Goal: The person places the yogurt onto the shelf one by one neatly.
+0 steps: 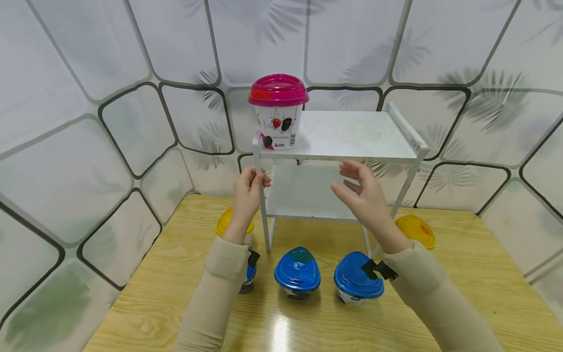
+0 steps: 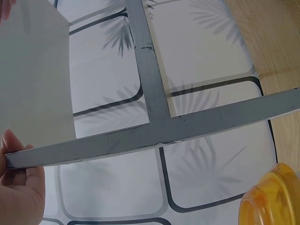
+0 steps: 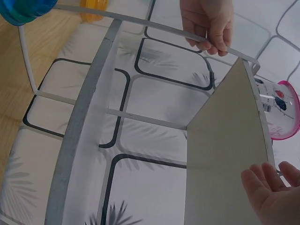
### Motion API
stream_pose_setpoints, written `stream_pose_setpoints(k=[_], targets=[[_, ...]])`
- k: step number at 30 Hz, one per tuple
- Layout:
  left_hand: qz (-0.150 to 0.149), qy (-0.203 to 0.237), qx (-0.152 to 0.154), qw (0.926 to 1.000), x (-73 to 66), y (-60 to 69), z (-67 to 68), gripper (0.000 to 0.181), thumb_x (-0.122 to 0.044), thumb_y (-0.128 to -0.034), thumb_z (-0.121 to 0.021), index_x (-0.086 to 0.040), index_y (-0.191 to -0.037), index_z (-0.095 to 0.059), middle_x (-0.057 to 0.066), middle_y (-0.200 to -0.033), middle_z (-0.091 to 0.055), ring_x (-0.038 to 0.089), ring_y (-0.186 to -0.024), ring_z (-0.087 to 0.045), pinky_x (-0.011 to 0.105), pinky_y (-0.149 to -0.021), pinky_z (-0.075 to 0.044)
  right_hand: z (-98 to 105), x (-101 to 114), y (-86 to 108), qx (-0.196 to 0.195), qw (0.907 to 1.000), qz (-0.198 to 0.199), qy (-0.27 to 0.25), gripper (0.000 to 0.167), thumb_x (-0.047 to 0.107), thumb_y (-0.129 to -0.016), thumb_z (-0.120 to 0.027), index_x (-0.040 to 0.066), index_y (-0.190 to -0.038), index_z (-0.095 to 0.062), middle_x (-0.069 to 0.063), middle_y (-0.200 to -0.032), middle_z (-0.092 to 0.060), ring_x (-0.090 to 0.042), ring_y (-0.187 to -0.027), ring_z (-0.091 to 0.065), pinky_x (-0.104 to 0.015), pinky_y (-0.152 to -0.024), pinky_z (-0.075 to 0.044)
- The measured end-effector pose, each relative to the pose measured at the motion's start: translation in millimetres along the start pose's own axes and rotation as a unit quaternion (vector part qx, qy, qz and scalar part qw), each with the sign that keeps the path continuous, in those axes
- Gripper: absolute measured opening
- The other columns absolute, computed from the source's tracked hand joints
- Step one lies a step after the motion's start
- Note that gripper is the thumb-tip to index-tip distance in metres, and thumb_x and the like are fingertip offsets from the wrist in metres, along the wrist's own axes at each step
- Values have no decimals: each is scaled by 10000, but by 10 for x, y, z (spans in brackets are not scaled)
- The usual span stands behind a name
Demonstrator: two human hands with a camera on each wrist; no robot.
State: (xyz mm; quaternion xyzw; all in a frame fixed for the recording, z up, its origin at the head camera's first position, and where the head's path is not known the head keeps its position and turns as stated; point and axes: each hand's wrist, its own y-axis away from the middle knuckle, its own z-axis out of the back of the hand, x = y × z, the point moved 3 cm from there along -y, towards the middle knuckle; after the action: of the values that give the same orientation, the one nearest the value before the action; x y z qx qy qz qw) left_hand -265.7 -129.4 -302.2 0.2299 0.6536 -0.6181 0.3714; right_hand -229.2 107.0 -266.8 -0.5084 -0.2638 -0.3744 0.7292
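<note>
A white two-tier shelf rack point(image 1: 352, 134) stands on the table. My left hand point(image 1: 247, 195) grips its front left post below the upper board, thumb and fingers around the grey bar point(image 2: 108, 143) in the left wrist view. In front of the rack's right half, my right hand point(image 1: 365, 198) is raised with its fingers spread and holds nothing. Its fingertips come near the upper board's front edge in the right wrist view; I cannot tell whether they touch. On the upper board's left end sits a white tub with a magenta lid point(image 1: 279, 110), berries printed on its side.
Blue-lidded tubs point(image 1: 297, 270) stand on the wooden table point(image 1: 145, 293) before the rack, one partly behind my left sleeve and another blue-lidded tub point(image 1: 357, 278) near my right wrist. Yellow-lidded tubs point(image 1: 415, 231) flank the rack. A patterned wall covering point(image 1: 343, 44) rises behind.
</note>
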Motion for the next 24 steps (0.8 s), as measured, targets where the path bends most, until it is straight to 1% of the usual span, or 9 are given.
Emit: stream_pose_setpoints(k=[5, 9, 12, 15, 17, 20, 21, 22, 24], targets=[[-45, -7, 13, 10000, -4, 2, 0, 105, 35, -899, -434, 116, -848, -477, 239, -735, -561, 123, -634, -536, 237, -627, -498, 22, -64, 59, 3, 10000, -59, -53, 486, 40, -833, -594, -43, -1258, -375, -170, -1207, -442, -264, -1111, -433, -388, -931, -374], [-17, -6, 15, 10000, 5, 0, -1, 112, 29, -900, -432, 120, -852, -476, 238, -739, -562, 114, -636, -533, 217, -625, -492, 46, -109, 89, -21, 9999, -104, -135, 484, 35, -835, -590, -34, -1262, -371, -154, -1206, -443, -250, -1120, -425, -373, -938, -368], [20, 21, 11, 10000, 12, 0, 1, 116, 32, -900, -429, 129, -854, -474, 251, -746, -560, 166, -646, -536, 212, -626, -489, 69, -141, 112, -54, 9998, -124, -137, 492, 28, -836, -587, -38, -1268, -360, -155, -1209, -438, -265, -1123, -419, -378, -939, -365], [24, 53, 14, 10000, 18, -2, 0, 118, 38, -898, -429, 140, -859, -474, 267, -750, -558, 223, -655, -535, 239, -632, -493, 99, -168, 136, -117, 9998, -126, -70, 505, 24, -833, -590, -41, -1274, -352, -158, -1208, -439, -266, -1116, -422, -383, -936, -366], [17, 36, 17, 10000, 19, -3, -1, 113, 39, -898, -429, 135, -859, -475, 263, -748, -559, 211, -655, -538, 255, -634, -497, 119, -187, 153, -149, 9998, -116, -37, 511, 17, -831, -589, -38, -1279, -348, -156, -1207, -439, -262, -1111, -424, -380, -936, -366], [-76, 34, 23, 10000, 18, -1, -3, 110, 31, -899, -432, 120, -850, -474, 238, -735, -562, 132, -646, -538, 244, -631, -497, 152, -213, 182, -212, 9998, -66, -9, 512, 6, -828, -589, -29, -1281, -352, -144, -1201, -442, -245, -1104, -429, -359, -936, -370], [-66, 11, 28, 10000, -23, 5, -6, 111, 38, -899, -428, 125, -844, -468, 245, -734, -559, 147, -649, -542, 261, -636, -501, 163, -221, 191, -226, 9997, -49, -1, 513, -1, -826, -588, -28, -1281, -352, -145, -1198, -442, -249, -1103, -429, -348, -935, -373], [-97, 2, 37, 9999, -26, 7, -5, 117, 32, -901, -427, 124, -839, -464, 243, -733, -560, 151, -651, -542, 257, -635, -501, 175, -233, 199, -257, 9997, -23, 26, 519, -10, -822, -590, -28, -1283, -353, -154, -1196, -443, -257, -1099, -431, -332, -931, -378], [-148, 18, 35, 9999, -30, 8, -3, 117, 32, -901, -428, 121, -831, -458, 244, -731, -560, 142, -649, -542, 286, -638, -505, 200, -252, 216, -308, 9995, -12, 80, 524, -19, -817, -592, -33, -1283, -352, -158, -1194, -444, -259, -1095, -432, -310, -927, -383]])
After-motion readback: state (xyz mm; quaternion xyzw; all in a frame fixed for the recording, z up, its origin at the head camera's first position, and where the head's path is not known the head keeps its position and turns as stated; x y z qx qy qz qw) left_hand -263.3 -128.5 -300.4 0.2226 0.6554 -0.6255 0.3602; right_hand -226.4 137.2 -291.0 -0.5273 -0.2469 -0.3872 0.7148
